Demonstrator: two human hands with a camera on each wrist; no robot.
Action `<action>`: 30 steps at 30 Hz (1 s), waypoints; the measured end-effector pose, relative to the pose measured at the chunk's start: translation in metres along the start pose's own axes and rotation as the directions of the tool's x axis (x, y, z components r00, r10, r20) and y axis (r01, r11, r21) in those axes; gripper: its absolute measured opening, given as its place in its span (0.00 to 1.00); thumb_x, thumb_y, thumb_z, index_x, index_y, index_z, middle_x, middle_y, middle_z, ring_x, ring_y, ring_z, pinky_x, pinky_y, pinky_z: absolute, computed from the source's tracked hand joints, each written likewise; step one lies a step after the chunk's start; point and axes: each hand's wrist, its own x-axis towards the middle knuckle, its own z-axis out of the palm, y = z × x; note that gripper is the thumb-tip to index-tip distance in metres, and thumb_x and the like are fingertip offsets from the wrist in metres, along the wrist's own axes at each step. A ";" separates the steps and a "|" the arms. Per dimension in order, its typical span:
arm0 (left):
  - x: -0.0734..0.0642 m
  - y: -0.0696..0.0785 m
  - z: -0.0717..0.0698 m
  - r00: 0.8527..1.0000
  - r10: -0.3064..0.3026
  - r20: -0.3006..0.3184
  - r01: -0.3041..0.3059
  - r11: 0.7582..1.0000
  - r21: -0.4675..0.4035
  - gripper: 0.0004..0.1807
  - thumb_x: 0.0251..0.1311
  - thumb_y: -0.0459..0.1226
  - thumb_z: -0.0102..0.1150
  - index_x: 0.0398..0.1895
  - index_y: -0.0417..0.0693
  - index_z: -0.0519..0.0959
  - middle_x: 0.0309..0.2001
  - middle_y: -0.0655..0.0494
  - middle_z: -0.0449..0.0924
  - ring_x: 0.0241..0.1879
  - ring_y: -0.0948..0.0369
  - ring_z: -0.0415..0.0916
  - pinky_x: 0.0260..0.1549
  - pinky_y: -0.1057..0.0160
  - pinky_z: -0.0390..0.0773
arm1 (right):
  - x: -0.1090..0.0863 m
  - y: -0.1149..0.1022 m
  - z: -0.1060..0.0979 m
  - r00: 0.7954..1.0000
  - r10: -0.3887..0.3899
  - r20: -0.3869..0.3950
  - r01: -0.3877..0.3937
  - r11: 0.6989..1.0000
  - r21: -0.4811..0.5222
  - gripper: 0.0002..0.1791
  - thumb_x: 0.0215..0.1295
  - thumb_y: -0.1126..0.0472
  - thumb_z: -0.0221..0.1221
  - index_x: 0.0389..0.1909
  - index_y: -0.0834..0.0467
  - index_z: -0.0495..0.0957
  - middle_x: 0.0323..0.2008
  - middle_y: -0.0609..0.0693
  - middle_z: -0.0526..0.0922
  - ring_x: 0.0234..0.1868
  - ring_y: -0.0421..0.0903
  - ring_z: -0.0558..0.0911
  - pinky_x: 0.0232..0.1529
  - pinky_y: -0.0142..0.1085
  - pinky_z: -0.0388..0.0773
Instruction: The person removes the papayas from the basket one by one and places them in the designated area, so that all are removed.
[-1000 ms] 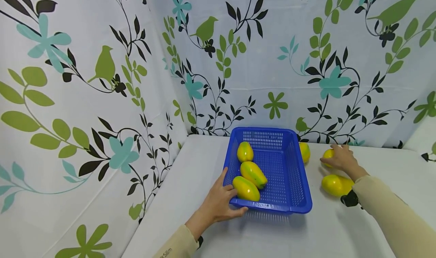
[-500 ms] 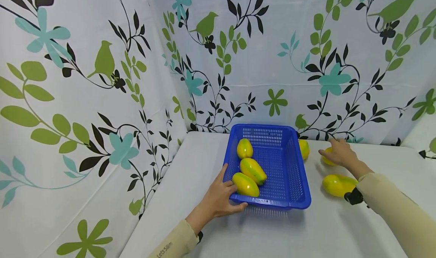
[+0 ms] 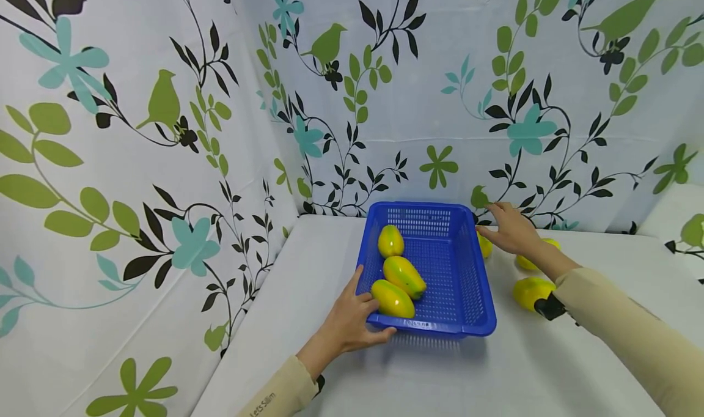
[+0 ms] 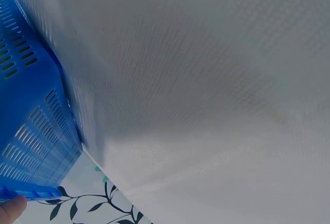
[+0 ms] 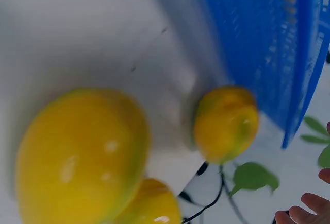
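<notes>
A blue plastic basket with slotted walls holds 3 oblong, yellow-green fruits, like mangoes or papayas, along its left side. My left hand grips its near left corner, fingers over the rim and thumb along the front edge; a fingertip shows in the left wrist view. Just outside the right wall, my right hand hovers with fingers spread over a fruit, which it partly hides. In the right wrist view, that fruit lies close to the basket, apart from the fingers.
Two more fruits lie on the white table: one partly behind the right forearm, another nearer, by the cuff. A patterned cloth with leaves and birds stands behind the table and at its left.
My right hand has moved left, away from the far right fruit, to the one beside the basket. The left hand keeps its hold on the basket corner.
</notes>
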 end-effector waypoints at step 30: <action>0.001 0.000 0.001 0.999 0.016 -0.031 -0.016 1.000 -0.005 0.31 0.54 0.66 0.43 0.28 0.51 0.81 0.32 0.58 0.84 0.55 0.55 0.74 0.68 0.42 0.46 | 0.042 -0.132 0.051 0.950 -0.254 0.178 0.257 0.966 0.010 0.36 0.62 0.48 0.58 0.66 0.63 0.62 0.68 0.68 0.55 0.66 0.67 0.60 0.61 0.61 0.63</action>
